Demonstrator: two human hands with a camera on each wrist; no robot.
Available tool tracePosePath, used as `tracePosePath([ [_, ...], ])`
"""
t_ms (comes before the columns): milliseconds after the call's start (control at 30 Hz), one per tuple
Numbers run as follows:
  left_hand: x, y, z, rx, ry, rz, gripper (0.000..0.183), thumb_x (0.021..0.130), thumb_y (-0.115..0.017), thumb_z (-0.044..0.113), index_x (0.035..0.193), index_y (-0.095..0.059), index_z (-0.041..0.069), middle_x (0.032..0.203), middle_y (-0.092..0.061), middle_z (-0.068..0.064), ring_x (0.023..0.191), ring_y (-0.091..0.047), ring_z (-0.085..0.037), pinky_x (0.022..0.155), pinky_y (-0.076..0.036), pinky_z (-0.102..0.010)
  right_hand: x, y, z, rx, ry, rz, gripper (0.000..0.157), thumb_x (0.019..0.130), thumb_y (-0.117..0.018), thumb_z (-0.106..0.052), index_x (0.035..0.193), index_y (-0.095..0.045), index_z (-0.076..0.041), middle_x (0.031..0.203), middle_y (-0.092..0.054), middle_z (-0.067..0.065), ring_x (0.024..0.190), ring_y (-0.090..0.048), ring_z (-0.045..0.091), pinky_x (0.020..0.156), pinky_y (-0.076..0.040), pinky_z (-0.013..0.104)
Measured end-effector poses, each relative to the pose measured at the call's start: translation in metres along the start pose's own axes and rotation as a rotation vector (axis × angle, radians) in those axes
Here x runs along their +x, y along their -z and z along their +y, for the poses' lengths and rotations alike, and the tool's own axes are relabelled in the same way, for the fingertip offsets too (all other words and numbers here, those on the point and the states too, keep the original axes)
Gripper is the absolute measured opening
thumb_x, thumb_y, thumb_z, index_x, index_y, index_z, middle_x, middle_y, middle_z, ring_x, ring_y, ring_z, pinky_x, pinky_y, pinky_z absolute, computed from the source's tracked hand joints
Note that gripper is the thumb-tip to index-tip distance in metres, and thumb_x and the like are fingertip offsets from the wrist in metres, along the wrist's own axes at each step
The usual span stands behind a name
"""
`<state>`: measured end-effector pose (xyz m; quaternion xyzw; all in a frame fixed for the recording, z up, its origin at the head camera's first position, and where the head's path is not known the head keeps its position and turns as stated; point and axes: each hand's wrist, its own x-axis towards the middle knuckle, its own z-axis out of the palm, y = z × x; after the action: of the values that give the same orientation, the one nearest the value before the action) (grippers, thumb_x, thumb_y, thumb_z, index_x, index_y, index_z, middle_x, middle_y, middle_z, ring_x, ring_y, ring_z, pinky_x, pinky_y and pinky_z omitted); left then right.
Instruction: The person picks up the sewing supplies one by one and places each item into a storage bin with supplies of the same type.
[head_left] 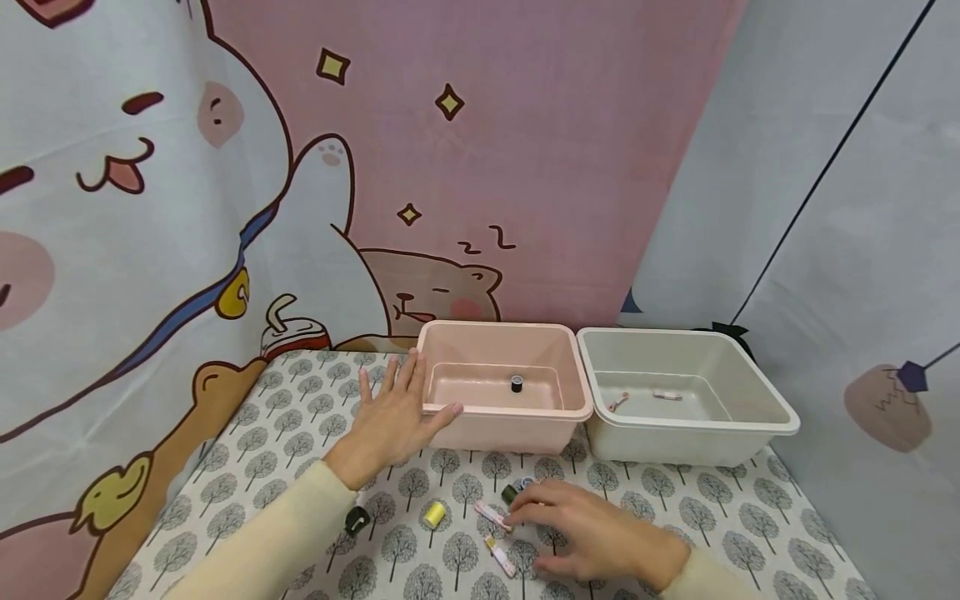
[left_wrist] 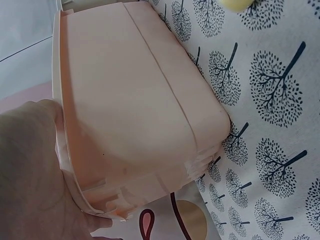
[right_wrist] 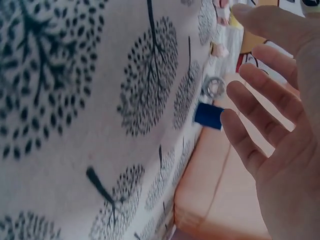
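Note:
My left hand [head_left: 393,410] rests on the left corner of the pink bin [head_left: 487,429], its fingers straight and spread along the rim. A small black spool of thread [head_left: 517,383] stands inside that bin. Over the patterned cloth hovers my right hand [head_left: 596,529], fingers loosely bent and holding nothing. Near its fingertips lie a pink-and-white clip-like piece [head_left: 491,513], a dark green spool [head_left: 509,493] and a blue-rimmed spool [head_left: 527,482], partly hidden. A second such piece with a yellow end [head_left: 500,557] and a yellow spool [head_left: 433,514] lie to the left.
A white bin [head_left: 690,442] stands against the pink bin's right side, with two small pinkish pieces [head_left: 667,396] inside. A black item [head_left: 357,521] lies beside my left sleeve. Printed cloth hangs behind the bins and at both sides.

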<state>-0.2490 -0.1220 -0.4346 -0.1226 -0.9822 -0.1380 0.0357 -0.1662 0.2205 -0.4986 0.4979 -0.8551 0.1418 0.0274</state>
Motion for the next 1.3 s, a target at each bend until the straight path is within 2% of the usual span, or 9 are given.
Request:
tracePosePath([
  [133, 0.000, 0.000, 0.000, 0.003, 0.001, 0.001, 0.119, 0.110, -0.043, 0.090, 0.188, -0.011, 0.006, 0.197, -0.007, -0.013, 0.184, -0.007, -0.046, 0.141, 0.005, -0.085, 0.004, -0.003, -0.004, 0.016, -0.008, -0.071, 0.060, 0.099, -0.095, -0.039, 0.154, -0.073, -0.036, 0.159, -0.071, -0.013, 0.145, -0.070, 0.016, 0.119, -0.064, 0.051],
  [233, 0.001, -0.001, -0.001, 0.004, 0.001, 0.004, 0.118, 0.110, -0.045, 0.088, 0.187, -0.012, 0.006, 0.197, -0.007, -0.014, 0.184, -0.007, -0.046, 0.141, 0.005, -0.085, 0.008, -0.006, -0.006, 0.015, 0.018, -0.091, 0.061, 0.099, -0.094, -0.037, 0.156, -0.072, -0.037, 0.160, -0.070, -0.015, 0.145, -0.069, 0.015, 0.117, -0.065, 0.047],
  [400, 0.001, -0.001, -0.001, 0.015, 0.001, 0.001, 0.118, 0.110, -0.044, 0.089, 0.187, -0.012, 0.006, 0.197, -0.007, -0.015, 0.184, -0.006, -0.046, 0.141, 0.005, -0.086, 0.013, -0.011, -0.005, 0.004, 0.084, -0.079, 0.062, 0.098, -0.095, -0.033, 0.156, -0.072, -0.032, 0.159, -0.070, -0.013, 0.143, -0.069, 0.014, 0.117, -0.065, 0.041],
  [633, 0.002, 0.000, -0.001, 0.014, -0.003, 0.001, 0.117, 0.111, -0.044, 0.088, 0.187, -0.008, 0.008, 0.197, -0.007, -0.015, 0.184, -0.005, -0.046, 0.141, 0.005, -0.086, 0.024, -0.015, -0.003, -0.011, 0.113, -0.074, 0.056, 0.100, -0.093, -0.035, 0.153, -0.074, -0.030, 0.158, -0.072, -0.014, 0.143, -0.067, 0.012, 0.120, -0.062, 0.038],
  [933, 0.001, 0.000, -0.004, 0.015, -0.007, 0.006, 0.120, 0.109, -0.040, 0.092, 0.187, -0.012, 0.006, 0.197, -0.008, -0.014, 0.184, -0.006, -0.046, 0.141, 0.005, -0.086, 0.034, -0.019, -0.003, -0.035, 0.155, -0.071, 0.048, 0.103, -0.091, -0.039, 0.148, -0.077, -0.034, 0.150, -0.077, -0.021, 0.128, -0.066, 0.002, 0.112, -0.060, 0.024],
  [1100, 0.001, -0.001, -0.004, 0.018, -0.008, 0.003, 0.119, 0.109, -0.041, 0.092, 0.187, -0.010, 0.007, 0.197, -0.008, -0.014, 0.185, -0.006, -0.046, 0.142, 0.005, -0.086, 0.037, -0.019, -0.004, -0.038, 0.148, -0.080, 0.044, 0.104, -0.090, -0.041, 0.146, -0.077, -0.037, 0.145, -0.077, -0.023, 0.125, -0.066, 0.001, 0.109, -0.061, 0.023],
  [1300, 0.000, -0.001, -0.003, 0.012, -0.009, 0.005, 0.116, 0.111, -0.045, 0.087, 0.187, -0.013, 0.005, 0.197, -0.009, -0.015, 0.184, -0.006, -0.047, 0.141, 0.006, -0.086, 0.036, -0.020, -0.005, -0.034, 0.140, -0.070, 0.045, 0.103, -0.090, -0.042, 0.146, -0.078, -0.037, 0.140, -0.077, -0.022, 0.128, -0.067, 0.002, 0.112, -0.062, 0.026],
])
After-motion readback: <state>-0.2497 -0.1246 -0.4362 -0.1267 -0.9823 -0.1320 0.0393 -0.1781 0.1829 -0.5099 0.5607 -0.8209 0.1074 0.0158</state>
